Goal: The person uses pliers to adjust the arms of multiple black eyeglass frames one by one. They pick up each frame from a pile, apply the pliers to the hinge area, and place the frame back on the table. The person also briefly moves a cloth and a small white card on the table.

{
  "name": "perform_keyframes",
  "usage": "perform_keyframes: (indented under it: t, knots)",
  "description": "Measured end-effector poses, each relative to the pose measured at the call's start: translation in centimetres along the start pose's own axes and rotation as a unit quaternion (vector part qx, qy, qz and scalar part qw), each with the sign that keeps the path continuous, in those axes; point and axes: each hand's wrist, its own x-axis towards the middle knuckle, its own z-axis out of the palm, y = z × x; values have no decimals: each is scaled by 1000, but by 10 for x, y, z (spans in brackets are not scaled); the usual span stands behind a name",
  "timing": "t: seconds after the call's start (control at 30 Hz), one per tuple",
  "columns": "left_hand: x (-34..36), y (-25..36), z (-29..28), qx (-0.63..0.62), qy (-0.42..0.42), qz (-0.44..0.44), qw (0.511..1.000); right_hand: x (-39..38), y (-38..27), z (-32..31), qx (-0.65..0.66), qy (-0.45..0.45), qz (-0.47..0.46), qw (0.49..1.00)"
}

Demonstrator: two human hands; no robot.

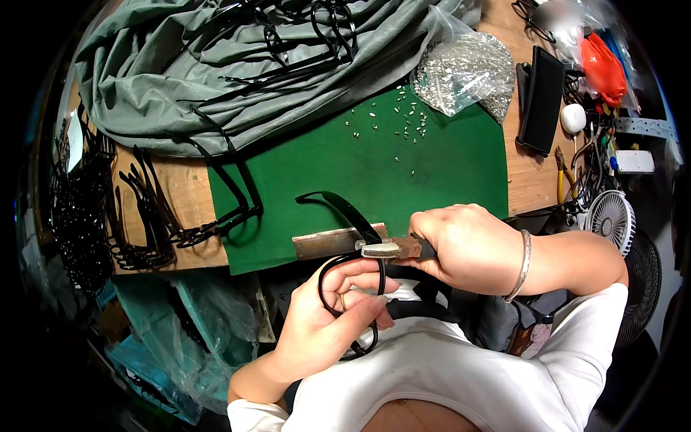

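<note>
My left hand (337, 317) is closed round the rim of a black glasses frame (322, 288), held just off the table's front edge. One temple arm (344, 207) of the frame sticks up over the green mat; the frame's lower part is partly covered by my fingers. In my right hand (461, 248) is a pair of pliers (409, 248), its silvery, rust-stained jaws laid at the corner where temple and rim meet. Whether the jaws grip there, I cannot tell. Behind them a flat, rough metal file-like bar (317, 245) lies at the mat's edge.
A green mat (453, 165) covers the middle, with small metal parts (405, 129) scattered beside a bag of them (468, 72). Grey cloth (144, 93) bears more black frames at the back. Frames (147, 209) stand left. A black case (540, 101), yellow-handled pliers (561, 176) and a fan (612, 222) are right.
</note>
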Motion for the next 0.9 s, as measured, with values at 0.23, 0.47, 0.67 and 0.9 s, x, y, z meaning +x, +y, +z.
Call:
perform_keyframes:
  t: [0.23, 0.47, 0.67, 0.9]
  knots:
    - [3, 2, -2, -20, -23, 18, 999, 11, 20, -37, 179, -240, 35, 953]
    - [-17, 22, 2, 67, 1, 23, 997, 23, 48, 15, 70, 53, -14, 996]
    - [3, 14, -60, 335, 160, 126, 920, 26, 41, 11, 90, 33, 16, 995]
    - [10, 52, -105, 818, 230, 226, 477, 29, 28, -1, 126, 71, -1, 990]
